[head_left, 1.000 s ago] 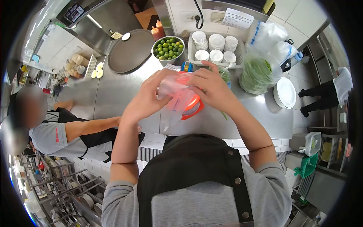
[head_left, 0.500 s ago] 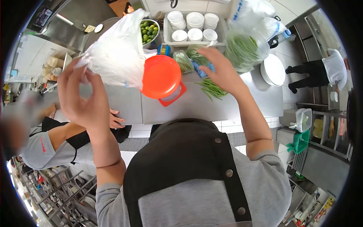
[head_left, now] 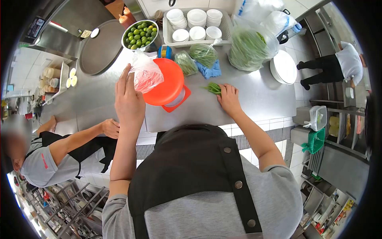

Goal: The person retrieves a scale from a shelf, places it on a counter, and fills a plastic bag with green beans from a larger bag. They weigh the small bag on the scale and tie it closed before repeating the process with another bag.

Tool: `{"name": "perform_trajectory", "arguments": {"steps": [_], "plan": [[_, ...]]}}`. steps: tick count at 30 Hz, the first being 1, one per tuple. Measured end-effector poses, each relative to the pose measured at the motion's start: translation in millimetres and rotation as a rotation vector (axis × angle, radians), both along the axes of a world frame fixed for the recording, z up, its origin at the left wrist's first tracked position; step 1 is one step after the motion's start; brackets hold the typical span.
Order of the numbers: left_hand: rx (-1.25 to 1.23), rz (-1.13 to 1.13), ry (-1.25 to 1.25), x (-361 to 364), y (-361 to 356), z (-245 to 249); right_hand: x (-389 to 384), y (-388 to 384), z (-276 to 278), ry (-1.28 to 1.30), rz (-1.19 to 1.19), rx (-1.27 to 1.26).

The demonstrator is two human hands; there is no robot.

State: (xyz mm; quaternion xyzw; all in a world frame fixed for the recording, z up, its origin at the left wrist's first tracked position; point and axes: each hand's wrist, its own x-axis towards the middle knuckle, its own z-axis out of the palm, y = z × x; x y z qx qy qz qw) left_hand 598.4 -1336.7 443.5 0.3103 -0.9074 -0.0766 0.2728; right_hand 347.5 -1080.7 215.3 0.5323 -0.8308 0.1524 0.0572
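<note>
My left hand (head_left: 130,95) is raised at the left of an orange-red kitchen scale pan (head_left: 169,83). Its fingers pinch the edge of a clear plastic bag (head_left: 146,75), which is bunched up and partly covers the pan. The scale's red base (head_left: 180,102) stands on the steel table. On the right, my right hand (head_left: 229,98) is closed over a small bundle of green beans (head_left: 213,87) lying on the table; its palm hides their lower ends.
Behind are a bowl of green limes (head_left: 140,36), a crate (head_left: 170,38) of white cups, small bagged greens (head_left: 203,55) on a blue cloth (head_left: 209,69), a large bag of greens (head_left: 250,46) and a white bowl (head_left: 284,67). A co-worker's arm (head_left: 85,137) is at left.
The plastic bag, spread wide before, is now gathered low over the scale pan, and my left hand has moved right. My right hand has come down and closed on the beans.
</note>
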Motion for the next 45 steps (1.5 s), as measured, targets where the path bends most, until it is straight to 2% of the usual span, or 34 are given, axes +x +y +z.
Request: {"name": "perform_trajectory", "arguments": {"steps": [3,9,12,15,18,21,25,27,29,31,34,37,38,40,43,45], "plan": [[0.061,-0.007,0.005,4,2,-2,-7,-10,0,-0.068,-0.091,0.086],[0.09,0.002,0.035,10,-2,-5,-20,-29,6,-0.101,-0.125,0.209],[0.06,0.006,0.071,17,-9,-2,-38,-16,-6,-0.111,0.073,-0.16],[-0.027,0.014,0.071,23,-14,3,-43,-16,-7,-0.629,-0.245,-0.444],[0.05,0.026,0.08,24,-11,6,-64,-25,11,-1.235,-0.378,-0.616],[0.154,0.002,0.085,14,-4,6,-44,-50,74,-1.691,-0.312,-0.75],[0.087,-0.065,0.059,-2,1,-6,3,-75,146,-2.136,-0.017,-0.634],[0.185,-0.071,0.005,-9,10,-3,35,-79,179,-2.172,-0.017,-0.477],[0.24,-0.093,-0.031,-16,15,0,69,-80,197,-2.24,0.229,-0.317],[0.253,-0.131,-0.053,-21,20,2,93,-82,225,-2.557,0.178,-0.096],[0.286,-0.194,-0.022,-25,22,2,117,-91,228,-2.808,-0.091,0.021],[0.346,-0.209,-0.048,-24,25,5,122,-104,216,-3.002,-0.338,-0.174],[0.372,-0.206,-0.067,-23,26,6,120,-107,214,-2.922,-0.234,-0.12],[0.256,-0.39,-0.047,-16,20,5,111,-112,214,-2.749,-0.04,-0.018],[0.183,-0.538,-0.12,-11,22,19,92,-118,230,-2.481,0.0,0.158],[0.209,-0.51,-0.164,-11,23,22,85,-121,228,-2.463,-0.014,0.138]]}}
